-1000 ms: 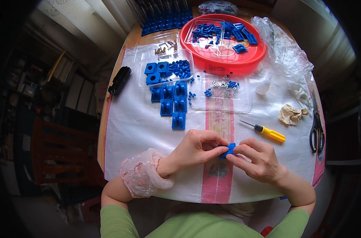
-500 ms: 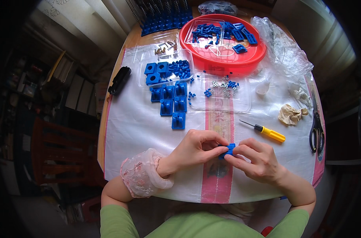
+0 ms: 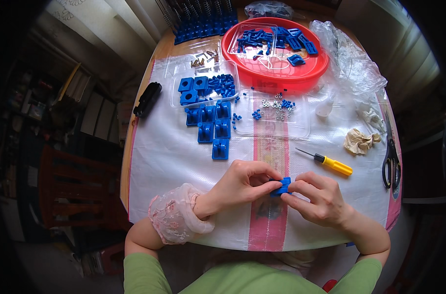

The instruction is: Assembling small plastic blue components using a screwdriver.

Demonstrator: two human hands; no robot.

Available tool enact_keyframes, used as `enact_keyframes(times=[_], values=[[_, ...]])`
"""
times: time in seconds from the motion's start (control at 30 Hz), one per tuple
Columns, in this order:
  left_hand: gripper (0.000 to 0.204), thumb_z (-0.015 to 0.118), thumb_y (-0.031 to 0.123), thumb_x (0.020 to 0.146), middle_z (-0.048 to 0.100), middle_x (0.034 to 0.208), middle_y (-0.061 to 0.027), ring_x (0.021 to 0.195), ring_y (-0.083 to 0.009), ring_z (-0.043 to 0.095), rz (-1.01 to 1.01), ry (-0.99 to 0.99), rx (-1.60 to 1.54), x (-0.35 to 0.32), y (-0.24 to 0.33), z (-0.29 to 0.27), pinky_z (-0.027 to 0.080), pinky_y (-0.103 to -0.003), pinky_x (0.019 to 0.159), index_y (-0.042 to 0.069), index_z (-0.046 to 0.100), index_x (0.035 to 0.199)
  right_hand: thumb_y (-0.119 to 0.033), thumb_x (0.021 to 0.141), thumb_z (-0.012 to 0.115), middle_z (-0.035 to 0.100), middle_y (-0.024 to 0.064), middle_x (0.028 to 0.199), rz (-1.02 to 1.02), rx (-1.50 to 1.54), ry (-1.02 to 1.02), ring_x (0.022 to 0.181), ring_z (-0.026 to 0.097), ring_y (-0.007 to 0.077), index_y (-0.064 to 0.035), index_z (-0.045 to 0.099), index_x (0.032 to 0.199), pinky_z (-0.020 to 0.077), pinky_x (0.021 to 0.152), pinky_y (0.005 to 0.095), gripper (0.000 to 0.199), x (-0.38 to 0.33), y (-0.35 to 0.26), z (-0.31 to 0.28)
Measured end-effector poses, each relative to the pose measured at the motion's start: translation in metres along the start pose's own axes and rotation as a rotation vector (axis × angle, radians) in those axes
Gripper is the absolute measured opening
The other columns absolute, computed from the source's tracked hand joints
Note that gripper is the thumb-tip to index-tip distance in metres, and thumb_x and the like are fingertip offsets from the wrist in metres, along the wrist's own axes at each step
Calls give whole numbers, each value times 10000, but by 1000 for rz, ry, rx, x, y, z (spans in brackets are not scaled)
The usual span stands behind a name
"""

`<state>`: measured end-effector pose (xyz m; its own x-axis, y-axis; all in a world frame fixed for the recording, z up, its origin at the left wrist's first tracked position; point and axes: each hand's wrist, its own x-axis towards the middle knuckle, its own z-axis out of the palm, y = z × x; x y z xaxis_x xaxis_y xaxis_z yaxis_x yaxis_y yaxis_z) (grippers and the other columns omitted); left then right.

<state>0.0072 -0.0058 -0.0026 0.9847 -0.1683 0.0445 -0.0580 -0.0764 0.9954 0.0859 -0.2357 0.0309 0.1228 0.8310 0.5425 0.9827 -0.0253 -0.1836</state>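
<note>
Between my two hands, above the pink stripe of the table cover, is a small blue plastic part (image 3: pixel 280 190). My left hand (image 3: pixel 245 185) pinches it from the left with thumb and forefinger. From the right, my right hand (image 3: pixel 321 198) grips its other side, fingers curled round it. Fingertips hide much of the part. Beyond my left hand stand several blue square blocks with raised rounded middles (image 3: pixel 220 149), in a stepped group. A screwdriver (image 3: pixel 334 165) with a yellow handle lies to the right, past my right hand.
A clear tray (image 3: pixel 242 128) holds small blue pegs and metal nuts. Behind it stands a red basin (image 3: pixel 281 71) with blue parts. Another clear box (image 3: pixel 176 98) holds blue pieces. Black scissors (image 3: pixel 391 164), crumpled paper (image 3: pixel 360 142) and plastic bags (image 3: pixel 350 68) lie right; a black case (image 3: pixel 148 99) left.
My right thumb and fingers have shifted slightly to the right on the blue part, showing a little more of it. My left hand stays in place.
</note>
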Motion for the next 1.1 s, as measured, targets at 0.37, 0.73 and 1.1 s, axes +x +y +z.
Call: enact_keyframes(times=[0.37,0.73,1.1], values=[[156,734,19,959,782,972,-84,888,-112,744,-73,-26,-3,0,8,-3,605,-250,792,-21,756,1109,-79,720,737,640,9,888,29,-9,29,793,661,179,-79,706,896,533,576,285,179,-1,-1,1],[196,698,-28,968,726,1154,-113,1040,-143,711,-102,88,-171,-5,13,7,625,-265,873,-32,728,1162,-65,718,816,661,10,868,144,33,155,754,632,206,-86,726,897,498,542,310,202,1,0,1],[189,692,-44,960,705,1191,-123,1060,-144,694,-25,86,-160,-4,16,10,632,-260,861,-20,713,1146,-115,739,847,654,10,835,173,-17,181,761,632,224,-93,722,882,502,558,317,191,2,-3,0]])
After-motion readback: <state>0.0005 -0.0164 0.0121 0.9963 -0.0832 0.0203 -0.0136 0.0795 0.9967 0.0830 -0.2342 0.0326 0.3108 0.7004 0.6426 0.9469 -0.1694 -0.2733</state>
